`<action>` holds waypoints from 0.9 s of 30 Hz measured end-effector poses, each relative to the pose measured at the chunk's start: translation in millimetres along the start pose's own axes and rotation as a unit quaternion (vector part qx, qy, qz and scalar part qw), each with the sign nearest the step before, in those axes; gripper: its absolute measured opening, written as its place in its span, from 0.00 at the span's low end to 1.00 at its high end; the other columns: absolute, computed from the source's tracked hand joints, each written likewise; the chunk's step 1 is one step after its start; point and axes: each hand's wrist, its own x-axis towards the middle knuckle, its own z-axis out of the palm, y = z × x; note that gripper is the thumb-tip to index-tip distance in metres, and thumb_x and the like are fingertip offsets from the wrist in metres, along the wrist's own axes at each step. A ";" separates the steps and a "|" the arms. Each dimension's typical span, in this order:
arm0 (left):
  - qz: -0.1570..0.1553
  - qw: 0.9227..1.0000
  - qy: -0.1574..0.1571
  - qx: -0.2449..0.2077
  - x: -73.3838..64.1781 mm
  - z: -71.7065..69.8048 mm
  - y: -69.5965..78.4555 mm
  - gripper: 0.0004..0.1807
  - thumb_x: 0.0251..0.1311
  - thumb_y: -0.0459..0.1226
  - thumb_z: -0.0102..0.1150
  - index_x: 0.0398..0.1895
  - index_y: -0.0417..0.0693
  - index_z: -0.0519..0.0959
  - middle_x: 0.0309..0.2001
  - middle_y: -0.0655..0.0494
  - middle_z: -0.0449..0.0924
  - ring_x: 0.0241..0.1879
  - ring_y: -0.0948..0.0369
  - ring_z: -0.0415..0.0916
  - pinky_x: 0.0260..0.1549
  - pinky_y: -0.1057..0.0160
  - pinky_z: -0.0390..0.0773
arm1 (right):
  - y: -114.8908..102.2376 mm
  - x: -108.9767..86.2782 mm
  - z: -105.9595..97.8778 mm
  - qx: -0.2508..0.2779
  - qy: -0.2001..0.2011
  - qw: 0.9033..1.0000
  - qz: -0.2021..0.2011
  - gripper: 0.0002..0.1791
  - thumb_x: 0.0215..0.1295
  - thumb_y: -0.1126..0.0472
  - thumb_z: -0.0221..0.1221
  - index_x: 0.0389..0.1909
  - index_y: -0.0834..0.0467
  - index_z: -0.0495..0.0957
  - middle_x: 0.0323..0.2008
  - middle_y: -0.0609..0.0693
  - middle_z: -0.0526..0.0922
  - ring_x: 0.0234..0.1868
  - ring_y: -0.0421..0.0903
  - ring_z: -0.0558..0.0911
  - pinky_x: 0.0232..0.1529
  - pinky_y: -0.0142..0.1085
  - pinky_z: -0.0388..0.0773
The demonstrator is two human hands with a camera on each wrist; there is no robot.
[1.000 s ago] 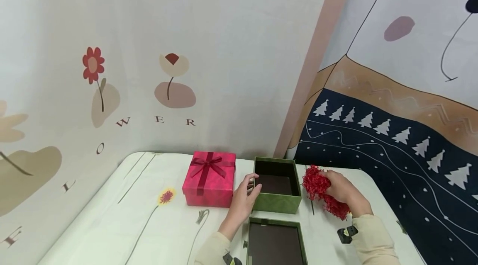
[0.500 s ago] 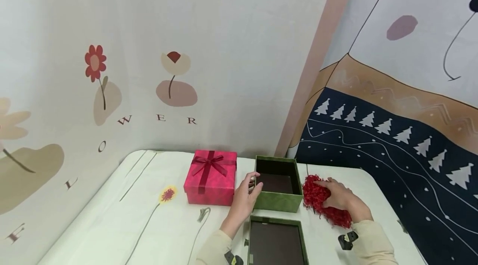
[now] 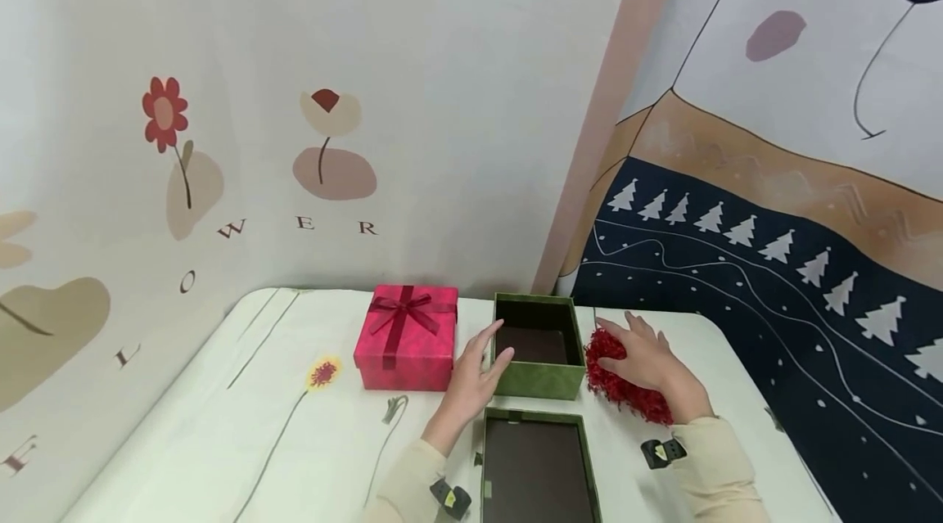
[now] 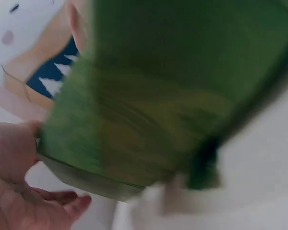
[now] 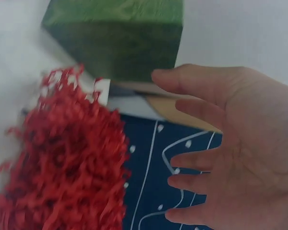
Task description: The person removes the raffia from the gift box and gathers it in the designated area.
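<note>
A green box stands uncovered on the white cloth, its dark inside showing. Beside its left wall my left hand has its fingers spread; whether it touches the box is hard to tell. The left wrist view shows the box's green side close up and blurred. To the right of the box lies a heap of red shredded paper. My right hand hovers over that heap, fingers spread and holding nothing. In the right wrist view the shredded paper lies apart from the open palm.
Left of the green box sits a pink gift box with a dark red ribbon bow. A shallow green lid, dark inside, lies nearer me. Printed fabric walls rise behind the flower-patterned cloth.
My right hand has lifted off the shredded paper and its fingers have spread. The left hand's fingers have straightened beside the box. The head view has shifted slightly.
</note>
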 end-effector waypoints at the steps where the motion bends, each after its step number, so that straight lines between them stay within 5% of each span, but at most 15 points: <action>1: 0.003 1.000 -0.003 0.014 -1.8 -2.5 4.4 0.31 0.76 0.47 0.56 0.79 0.59 0.64 0.77 0.40 0.59 0.75 0.39 0.59 0.66 0.33 0.67 | -4.7 1.4 0.3 -0.001 0.006 1.000 -0.005 0.38 0.67 0.55 0.66 0.75 0.59 0.67 0.75 0.78 0.53 0.75 0.77 0.51 0.69 0.77 0.44; 7: 0.033 0.994 -0.027 0.098 -16.8 -22.3 37.1 0.35 0.72 0.46 0.61 0.80 0.65 0.63 0.82 0.45 0.51 0.78 0.41 0.53 0.61 0.29 0.70 | -32.0 10.0 4.5 0.016 0.042 0.998 -0.046 0.38 0.73 0.51 0.62 0.79 0.58 0.61 0.76 0.77 0.52 0.77 0.76 0.49 0.70 0.75 0.42; 12: 0.027 0.980 0.010 0.195 -28.0 -51.5 46.7 0.40 0.69 0.53 0.62 0.81 0.64 0.60 0.82 0.51 0.51 0.79 0.44 0.52 0.62 0.30 0.70 | -56.6 19.4 13.4 0.031 0.071 0.994 -0.082 0.42 0.75 0.38 0.54 0.82 0.55 0.56 0.79 0.73 0.47 0.80 0.72 0.43 0.72 0.74 0.36; 18: 0.037 0.951 0.060 0.302 -23.7 -102.3 33.9 0.45 0.68 0.56 0.61 0.82 0.50 0.57 0.81 0.42 0.50 0.80 0.43 0.46 0.74 0.31 0.41 | -92.3 30.9 26.0 0.015 0.086 0.988 -0.125 0.46 0.73 0.31 0.51 0.83 0.50 0.52 0.81 0.67 0.42 0.81 0.67 0.40 0.74 0.71 0.33; 27: -0.093 0.934 0.077 0.336 -26.0 -164.9 -7.2 0.46 0.72 0.55 0.55 0.82 0.40 0.52 0.81 0.32 0.44 0.80 0.37 0.39 0.72 0.28 0.36 | -157.9 39.9 54.7 0.014 0.042 0.981 -0.190 0.46 0.73 0.29 0.48 0.84 0.47 0.49 0.83 0.62 0.40 0.82 0.63 0.38 0.78 0.63 0.37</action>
